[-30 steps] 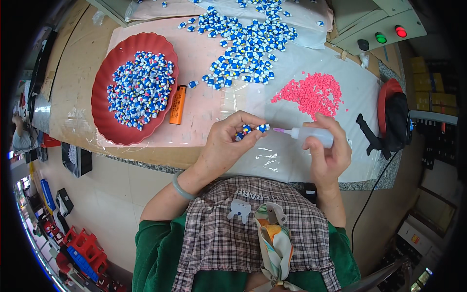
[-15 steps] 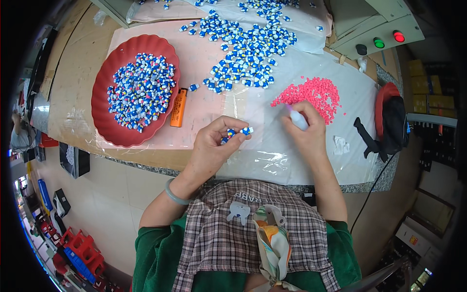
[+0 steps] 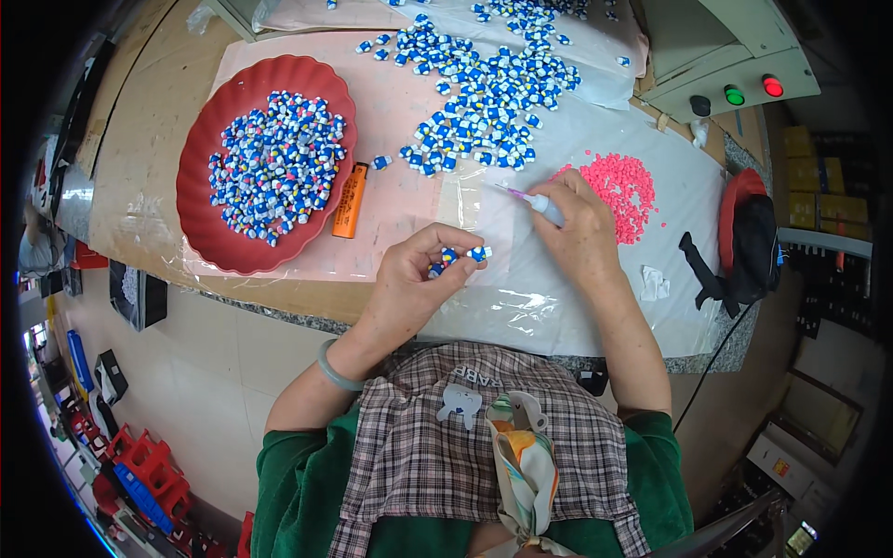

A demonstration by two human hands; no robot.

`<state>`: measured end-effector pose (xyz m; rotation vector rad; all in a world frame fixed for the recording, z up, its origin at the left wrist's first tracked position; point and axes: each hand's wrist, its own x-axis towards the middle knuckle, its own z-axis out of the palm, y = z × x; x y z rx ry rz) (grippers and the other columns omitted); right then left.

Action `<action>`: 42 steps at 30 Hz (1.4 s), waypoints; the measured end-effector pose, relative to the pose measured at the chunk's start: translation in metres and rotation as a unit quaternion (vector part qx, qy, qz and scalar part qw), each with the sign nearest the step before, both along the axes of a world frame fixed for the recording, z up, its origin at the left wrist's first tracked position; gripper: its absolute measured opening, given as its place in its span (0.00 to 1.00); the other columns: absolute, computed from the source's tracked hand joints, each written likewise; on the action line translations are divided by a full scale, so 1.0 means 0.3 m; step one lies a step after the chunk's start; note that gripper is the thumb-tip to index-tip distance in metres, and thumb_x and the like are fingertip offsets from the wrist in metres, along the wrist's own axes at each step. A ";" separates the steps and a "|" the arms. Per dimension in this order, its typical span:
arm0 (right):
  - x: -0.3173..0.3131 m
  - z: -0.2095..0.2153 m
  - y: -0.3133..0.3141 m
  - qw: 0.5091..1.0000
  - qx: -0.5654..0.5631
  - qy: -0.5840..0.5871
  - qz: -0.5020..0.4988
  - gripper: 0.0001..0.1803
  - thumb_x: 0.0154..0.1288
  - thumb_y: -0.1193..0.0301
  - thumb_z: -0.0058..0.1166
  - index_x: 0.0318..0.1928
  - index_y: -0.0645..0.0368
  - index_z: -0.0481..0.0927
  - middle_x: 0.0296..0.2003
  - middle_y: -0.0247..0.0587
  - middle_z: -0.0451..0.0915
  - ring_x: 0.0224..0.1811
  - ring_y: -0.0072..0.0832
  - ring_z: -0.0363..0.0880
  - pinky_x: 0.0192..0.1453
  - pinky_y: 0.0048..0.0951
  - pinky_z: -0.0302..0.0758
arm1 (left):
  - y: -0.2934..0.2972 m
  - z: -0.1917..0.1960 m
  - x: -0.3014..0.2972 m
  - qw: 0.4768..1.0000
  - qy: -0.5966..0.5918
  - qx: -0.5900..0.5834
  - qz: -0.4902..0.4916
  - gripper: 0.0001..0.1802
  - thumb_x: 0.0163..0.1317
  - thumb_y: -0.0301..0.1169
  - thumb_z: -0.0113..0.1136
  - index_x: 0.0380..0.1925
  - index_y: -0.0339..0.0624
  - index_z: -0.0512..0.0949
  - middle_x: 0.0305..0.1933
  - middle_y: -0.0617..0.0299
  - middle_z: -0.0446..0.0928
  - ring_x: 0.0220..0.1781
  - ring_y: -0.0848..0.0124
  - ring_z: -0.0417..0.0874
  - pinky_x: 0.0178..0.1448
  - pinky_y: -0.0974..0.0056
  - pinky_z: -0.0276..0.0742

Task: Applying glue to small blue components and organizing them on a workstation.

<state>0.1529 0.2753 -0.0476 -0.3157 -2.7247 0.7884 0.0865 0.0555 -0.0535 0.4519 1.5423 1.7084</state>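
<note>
My left hand [image 3: 406,276] is closed, pinching a small blue-and-white figurine [image 3: 479,253] between thumb and forefinger. More of these pieces [image 3: 441,264] sit tucked in its curled fingers. Up and to the right, my right hand [image 3: 584,232] grips a small pale squeeze bottle [image 3: 547,209] with a thin tip, purple at its base, pointing left. The tip is apart from the figurine. Just beyond that hand, pink bits [image 3: 628,193] lie scattered on white sheeting. A large heap of blue-and-white figurines [image 3: 498,98] spreads over the far middle of the table.
On the left stands a red scalloped tray [image 3: 197,200] full of figurines with some pink and yellow on them. Beside it lies an orange cylinder [image 3: 349,201]. A scrap of white paper [image 3: 654,283] and a black bag [image 3: 750,244] are at right, below a box with lit buttons [image 3: 735,95].
My right hand has moved slightly left with the bottle, whose tip now points left away from the pink bits. The left hand keeps its pinch. The whole view has shifted a little.
</note>
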 end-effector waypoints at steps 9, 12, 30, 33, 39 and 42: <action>0.019 0.022 0.002 0.987 -0.157 0.006 -0.039 0.06 0.54 0.77 0.62 0.33 0.63 0.81 0.27 0.33 0.77 0.31 0.25 0.76 0.36 0.28 0.73 | 0.034 -0.002 0.010 0.999 0.008 0.019 0.034 0.11 0.64 0.20 0.58 0.46 0.36 0.77 0.38 0.67 0.77 0.40 0.83 0.79 0.37 0.79 0.70; 0.054 0.048 -0.026 0.925 -0.377 -0.020 -0.042 0.04 0.57 0.76 0.62 0.33 0.61 0.81 0.26 0.26 0.76 0.28 0.16 0.71 0.32 0.22 0.69 | 0.053 0.014 0.014 0.999 0.012 0.016 0.036 0.11 0.64 0.20 0.59 0.46 0.36 0.77 0.37 0.68 0.77 0.38 0.84 0.78 0.35 0.79 0.69; 0.107 0.040 -0.111 0.862 -0.500 -0.042 -0.071 0.04 0.60 0.74 0.63 0.34 0.60 0.81 0.29 0.26 0.80 0.33 0.12 0.74 0.39 0.18 0.71 | 0.093 0.011 0.034 0.978 0.206 -0.014 0.018 0.12 0.61 0.18 0.59 0.45 0.33 0.78 0.43 0.60 0.80 0.42 0.78 0.79 0.45 0.74 0.75; 0.109 0.029 -0.117 0.859 -0.506 -0.035 -0.076 0.04 0.59 0.74 0.63 0.34 0.60 0.82 0.29 0.27 0.80 0.33 0.12 0.74 0.39 0.18 0.71 | 0.097 0.026 0.033 0.961 0.273 -0.020 0.028 0.12 0.59 0.17 0.61 0.43 0.35 0.79 0.40 0.58 0.81 0.40 0.75 0.81 0.42 0.71 0.76; 0.105 0.016 -0.157 0.902 -0.422 0.005 -0.086 0.03 0.61 0.77 0.60 0.33 0.60 0.79 0.28 0.24 0.76 0.32 0.10 0.68 0.37 0.16 0.66 | 0.101 0.026 0.040 0.945 0.321 -0.025 0.053 0.13 0.57 0.17 0.61 0.42 0.37 0.80 0.38 0.56 0.81 0.37 0.68 0.83 0.40 0.69 0.76; 0.104 -0.005 -0.172 0.911 -0.402 0.024 -0.088 0.03 0.61 0.77 0.60 0.33 0.59 0.78 0.28 0.23 0.75 0.32 0.10 0.67 0.36 0.17 0.65 | 0.103 0.021 0.048 0.943 0.323 -0.036 0.068 0.13 0.57 0.17 0.62 0.43 0.37 0.80 0.38 0.56 0.81 0.36 0.68 0.83 0.40 0.69 0.76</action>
